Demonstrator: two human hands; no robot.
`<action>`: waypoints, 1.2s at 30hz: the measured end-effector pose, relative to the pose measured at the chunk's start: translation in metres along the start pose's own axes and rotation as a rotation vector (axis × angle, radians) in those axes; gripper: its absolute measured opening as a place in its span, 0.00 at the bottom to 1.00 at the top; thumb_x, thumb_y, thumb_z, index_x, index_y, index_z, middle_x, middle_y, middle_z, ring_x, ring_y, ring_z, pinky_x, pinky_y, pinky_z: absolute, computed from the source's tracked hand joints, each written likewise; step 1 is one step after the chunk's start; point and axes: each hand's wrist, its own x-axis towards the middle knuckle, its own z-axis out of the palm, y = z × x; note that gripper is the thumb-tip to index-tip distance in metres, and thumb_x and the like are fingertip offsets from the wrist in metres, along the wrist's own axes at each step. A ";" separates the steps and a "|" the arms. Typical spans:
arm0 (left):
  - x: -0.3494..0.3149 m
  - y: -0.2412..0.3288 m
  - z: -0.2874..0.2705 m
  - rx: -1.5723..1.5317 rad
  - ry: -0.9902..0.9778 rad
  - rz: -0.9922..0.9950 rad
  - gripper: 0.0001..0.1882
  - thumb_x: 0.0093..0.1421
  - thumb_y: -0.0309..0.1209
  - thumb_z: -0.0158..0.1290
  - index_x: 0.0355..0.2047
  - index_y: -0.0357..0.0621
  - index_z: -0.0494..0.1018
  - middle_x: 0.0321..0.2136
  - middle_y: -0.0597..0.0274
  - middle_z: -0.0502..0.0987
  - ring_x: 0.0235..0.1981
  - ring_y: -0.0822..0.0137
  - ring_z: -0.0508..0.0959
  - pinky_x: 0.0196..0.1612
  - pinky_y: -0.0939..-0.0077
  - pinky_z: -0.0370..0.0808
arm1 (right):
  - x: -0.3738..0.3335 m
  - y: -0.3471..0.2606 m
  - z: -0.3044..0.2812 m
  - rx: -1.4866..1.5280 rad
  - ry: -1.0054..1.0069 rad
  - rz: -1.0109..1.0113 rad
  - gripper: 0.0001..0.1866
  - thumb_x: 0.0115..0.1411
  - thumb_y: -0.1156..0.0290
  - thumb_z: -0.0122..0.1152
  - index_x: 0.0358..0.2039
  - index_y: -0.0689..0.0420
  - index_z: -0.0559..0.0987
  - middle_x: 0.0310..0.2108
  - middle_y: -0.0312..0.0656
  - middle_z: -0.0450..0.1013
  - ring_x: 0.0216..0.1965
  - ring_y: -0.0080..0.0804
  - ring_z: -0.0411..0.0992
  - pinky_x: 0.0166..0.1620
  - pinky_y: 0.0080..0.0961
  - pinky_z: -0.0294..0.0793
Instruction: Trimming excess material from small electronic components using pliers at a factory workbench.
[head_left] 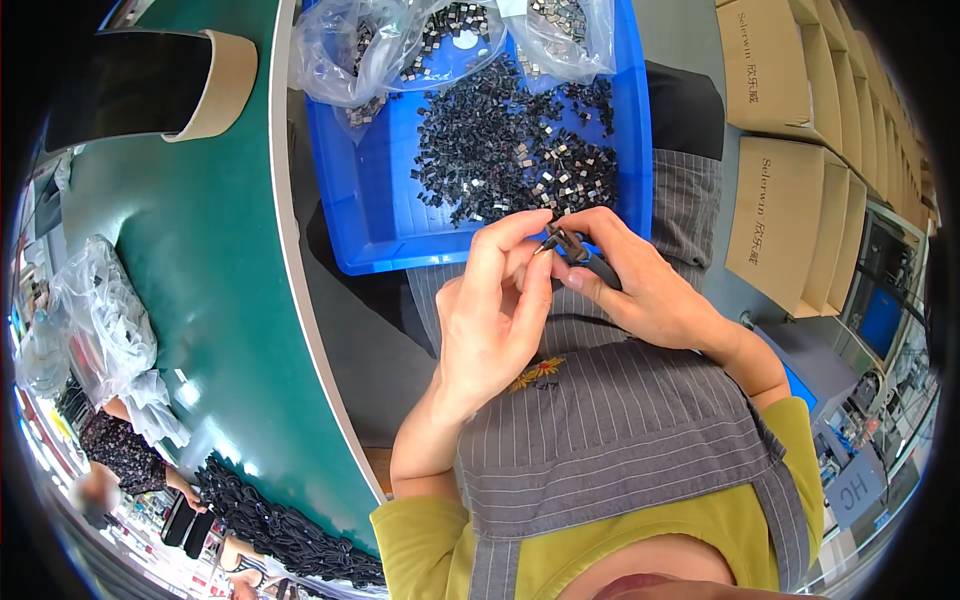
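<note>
My right hand is closed around small black-handled pliers, whose jaws point toward my other hand. Between the thumb and fingers of my left hand a tiny dark part is pinched, right at the plier jaws; its exact shape is too small to make out. Both hands meet just over the near edge of a blue plastic tray. Inside the tray lies a heap of small black pieces, with shiny metal-faced ones mixed in on the right.
Clear plastic bags of similar small pieces lie at the tray's far end. To the left runs a green table bearing crumpled plastic bags and black cords. Cardboard boxes line the right. Another person is at lower left.
</note>
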 end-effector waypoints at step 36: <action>0.006 -0.029 -0.004 -0.677 -0.305 -0.026 0.14 0.64 0.27 0.45 0.48 0.38 0.57 0.25 0.50 0.76 0.15 0.76 0.68 0.20 0.87 0.65 | -0.018 0.004 -0.009 0.235 -0.116 -0.062 0.14 0.64 0.64 0.50 0.40 0.63 0.68 0.34 0.49 0.72 0.37 0.48 0.72 0.41 0.39 0.68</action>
